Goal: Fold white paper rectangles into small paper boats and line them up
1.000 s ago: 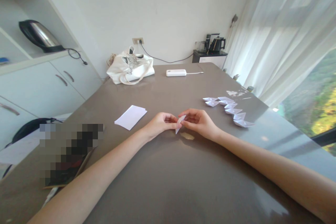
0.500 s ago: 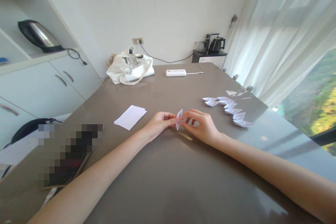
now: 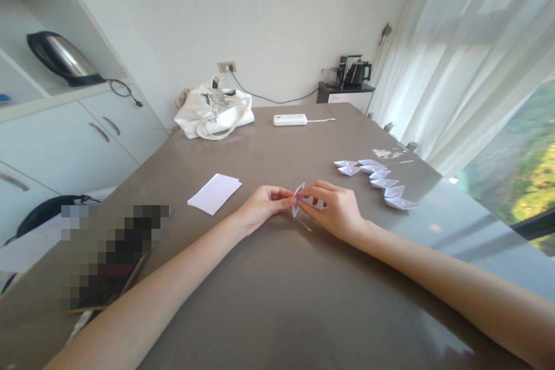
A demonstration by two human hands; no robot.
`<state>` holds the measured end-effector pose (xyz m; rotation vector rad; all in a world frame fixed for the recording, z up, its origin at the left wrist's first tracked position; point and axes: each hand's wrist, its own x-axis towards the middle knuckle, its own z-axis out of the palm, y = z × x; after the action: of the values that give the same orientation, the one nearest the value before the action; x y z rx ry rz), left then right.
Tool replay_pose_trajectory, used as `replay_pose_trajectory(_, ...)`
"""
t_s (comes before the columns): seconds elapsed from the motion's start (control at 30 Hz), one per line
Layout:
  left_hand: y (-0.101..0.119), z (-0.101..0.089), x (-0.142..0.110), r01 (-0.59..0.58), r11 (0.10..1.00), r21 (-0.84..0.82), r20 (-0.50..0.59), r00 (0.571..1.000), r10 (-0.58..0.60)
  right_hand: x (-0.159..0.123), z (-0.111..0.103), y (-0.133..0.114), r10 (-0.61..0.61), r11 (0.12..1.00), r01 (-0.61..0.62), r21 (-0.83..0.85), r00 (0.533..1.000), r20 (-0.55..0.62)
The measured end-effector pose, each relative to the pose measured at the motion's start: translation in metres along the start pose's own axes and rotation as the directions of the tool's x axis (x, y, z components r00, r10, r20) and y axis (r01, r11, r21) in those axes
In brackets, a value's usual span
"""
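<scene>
Between both hands, just above the table, a small white paper boat is held with its pointed ends up and down. My left hand pinches it from the left with thumb and fingers. From the other side my right hand grips it between thumb and forefinger, the other fingers curled behind. The fingertips cover its middle. Several finished-looking folded paper boats stand in a zigzag row to the right. A stack of white paper sheets lies to the left of my left hand.
A white handbag and a white device with a short cable rest at the far side of the grey table. Paper scraps lie near the right edge. A pixelated dark object is by my left forearm.
The paper boat has tilted slightly, its upper tip leaning more to the right. Both hands keep their pinch and have shifted a little to the right.
</scene>
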<state>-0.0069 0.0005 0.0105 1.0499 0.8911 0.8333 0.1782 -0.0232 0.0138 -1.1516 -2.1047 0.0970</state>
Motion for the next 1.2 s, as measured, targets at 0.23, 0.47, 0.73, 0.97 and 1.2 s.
replay_pose_trajectory(0.23,0.0,0.002,-0.001,0.011,1.0,0.022,-0.006,1.0,-0.011,0.0,0.001,-0.002,0.026,0.998,-0.026,-0.051,1.0,-0.003)
replay_pose_trajectory(0.47,0.0,0.001,0.001,0.01,0.999,0.048,0.001,1.0,-0.01,0.0,0.001,0.002,-0.003,0.997,0.004,-0.071,1.0,0.026)
replay_pose_trajectory(0.73,-0.001,0.002,0.0,-0.008,0.998,0.065,-0.003,1.0,0.008,-0.001,0.001,0.006,-0.066,0.992,0.07,-0.107,0.997,0.046)
replay_pose_trajectory(0.97,0.003,0.002,-0.001,-0.038,0.999,-0.032,0.017,0.999,0.038,-0.001,0.001,0.01,-0.07,0.995,0.071,-0.075,0.997,0.022)
replay_pose_trajectory(1.2,0.001,0.001,0.0,-0.025,0.993,-0.118,0.016,1.0,0.027,0.002,0.004,0.015,0.03,0.995,-0.033,0.099,0.999,0.029)
